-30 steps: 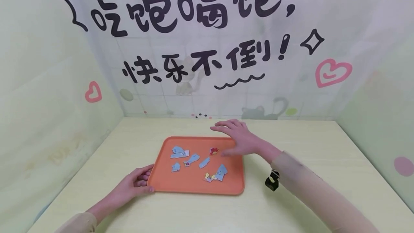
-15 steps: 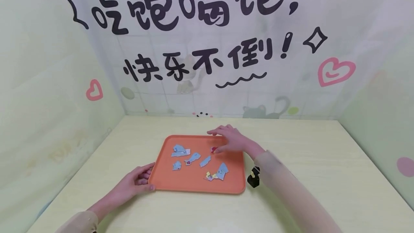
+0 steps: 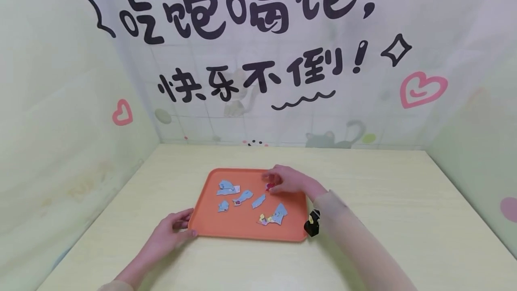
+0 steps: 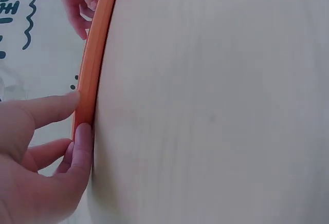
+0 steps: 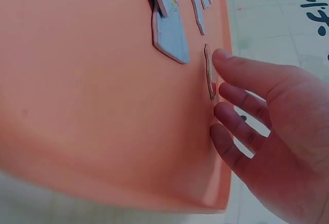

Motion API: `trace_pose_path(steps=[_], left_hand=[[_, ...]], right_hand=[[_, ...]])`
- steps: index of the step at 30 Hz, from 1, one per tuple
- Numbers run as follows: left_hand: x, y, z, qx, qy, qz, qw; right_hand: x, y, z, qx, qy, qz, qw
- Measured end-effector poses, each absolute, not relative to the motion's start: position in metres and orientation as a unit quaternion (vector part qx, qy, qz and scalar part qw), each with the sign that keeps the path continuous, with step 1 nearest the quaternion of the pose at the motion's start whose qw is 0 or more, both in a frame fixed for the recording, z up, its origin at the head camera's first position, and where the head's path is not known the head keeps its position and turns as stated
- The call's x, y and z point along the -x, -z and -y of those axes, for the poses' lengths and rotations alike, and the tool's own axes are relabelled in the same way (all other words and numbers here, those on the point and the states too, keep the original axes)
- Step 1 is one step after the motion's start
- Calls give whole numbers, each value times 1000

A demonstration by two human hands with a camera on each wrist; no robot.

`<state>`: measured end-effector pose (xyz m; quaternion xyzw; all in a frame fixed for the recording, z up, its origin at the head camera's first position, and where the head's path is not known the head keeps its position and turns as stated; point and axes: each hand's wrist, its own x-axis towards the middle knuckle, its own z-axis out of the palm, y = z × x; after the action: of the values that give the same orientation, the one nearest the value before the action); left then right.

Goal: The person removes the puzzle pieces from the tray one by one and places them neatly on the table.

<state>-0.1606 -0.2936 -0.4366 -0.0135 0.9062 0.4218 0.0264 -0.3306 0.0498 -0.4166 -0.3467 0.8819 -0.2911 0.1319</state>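
Observation:
An orange tray lies on the table and bears several torn-looking pieces. My left hand holds its near left corner, thumb at the front and fingers at the side; in the left wrist view, thumb and fingers meet the orange rim. Over the tray's far right part, my right hand bends its fingers around a small red piece. In the right wrist view that piece lies flat beside the thumb, and the fingers are loosely spread.
Pale blue pieces lie scattered on the tray, one with yellow at its near right. A black object hangs at the right sleeve. Printed walls enclose the table behind and on both sides.
My right hand has moved left and down onto the red piece, with its fingers drawing inward. The left hand stays at the tray's corner. The pieces have not moved on the tray.

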Motion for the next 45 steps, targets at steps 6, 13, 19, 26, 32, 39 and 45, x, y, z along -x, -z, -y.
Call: trace_pose_path(steps=[6,13,19,26,32,39,45], left_hand=[[154,439,288,49,-429,-902,12],[150,439,284,78,-445,-892,3],[147,438,281,95,-453,-886,-7],[147,443,279,111,-457,-882,-9],[147,444,277,117,-463,-879,-6],[149,441,274,127,-449,-884,5],[151,438,274,130,-441,-888,7]], right_hand=[[329,420,-47,339,288,-884,146],[330,422,-46,312,311,-886,145],[330,421,-47,305,324,-884,143],[330,422,-48,326,315,-879,147],[331,424,-48,344,300,-878,145],[331,419,-51,362,295,-876,118],[328,409,-57,379,298,-872,88]])
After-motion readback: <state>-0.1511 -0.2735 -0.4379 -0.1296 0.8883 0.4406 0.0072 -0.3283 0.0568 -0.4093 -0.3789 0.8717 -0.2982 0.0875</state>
